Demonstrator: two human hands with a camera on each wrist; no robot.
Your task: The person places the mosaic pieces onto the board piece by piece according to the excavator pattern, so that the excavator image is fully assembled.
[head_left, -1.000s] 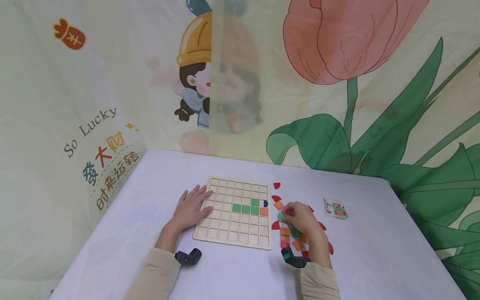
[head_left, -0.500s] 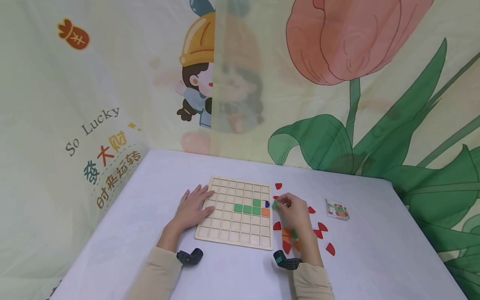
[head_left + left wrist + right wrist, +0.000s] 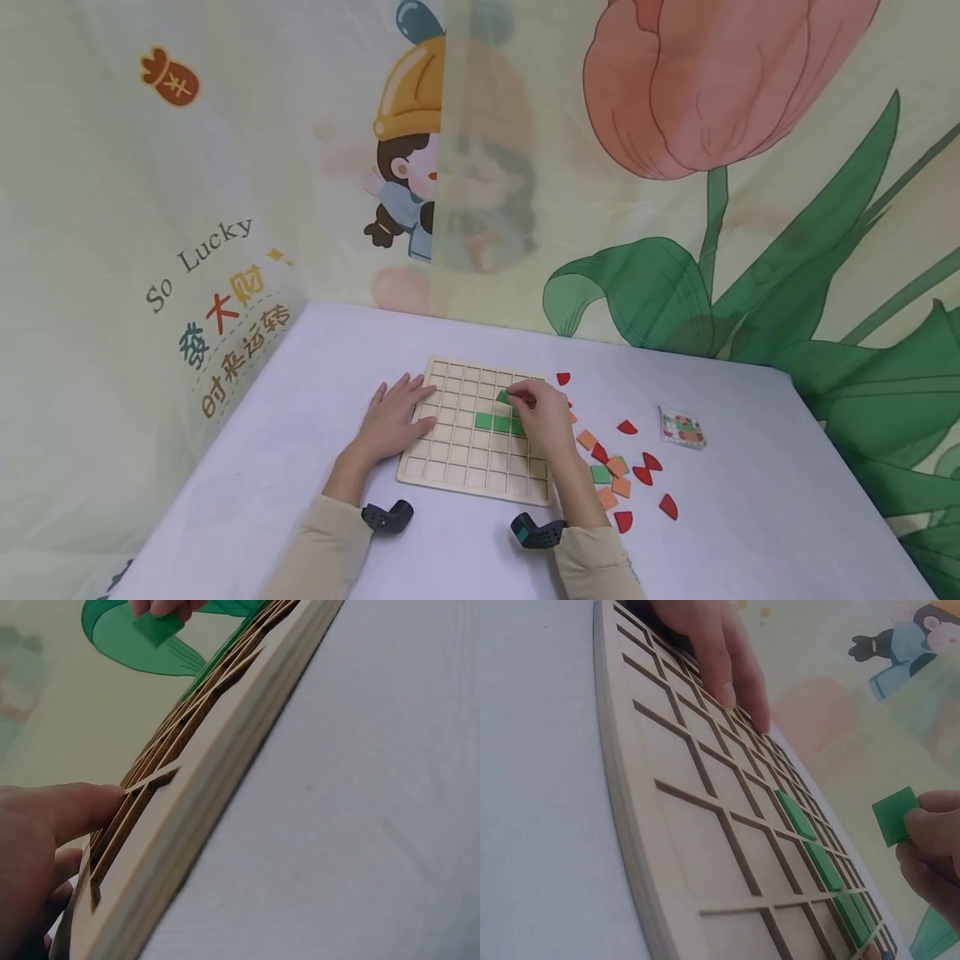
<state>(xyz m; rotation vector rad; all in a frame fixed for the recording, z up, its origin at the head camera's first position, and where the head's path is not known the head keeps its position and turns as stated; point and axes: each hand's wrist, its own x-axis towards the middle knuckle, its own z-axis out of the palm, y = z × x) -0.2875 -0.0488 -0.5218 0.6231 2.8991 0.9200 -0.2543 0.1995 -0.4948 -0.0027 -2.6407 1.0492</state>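
Observation:
A wooden grid board (image 3: pixel 465 457) lies on the white table. My left hand (image 3: pixel 390 423) rests on its left edge with fingers spread, thumb and fingertips touching the frame. My right hand (image 3: pixel 546 417) is over the board's right part, pinching a green square tile (image 3: pixel 895 816) between thumb and fingers. In the right wrist view that tile is held clear of the grid. A row of green tiles (image 3: pixel 493 422) sits in the board's cells. The right hand covers the cells at the row's right end in the head view; a bit of blue piece (image 3: pixel 887 955) shows in the right wrist view.
Right of the board lie loose orange square tiles (image 3: pixel 621 487), red quarter-round pieces (image 3: pixel 668 506) and a green tile (image 3: pixel 601 474). Farther right is a small stack of printed cards (image 3: pixel 682 427). A printed curtain hangs behind the table.
My right hand picked the green tile from the loose pieces and carried it left and away over the board. The left hand stays on the board's edge. The head view has shifted slightly.

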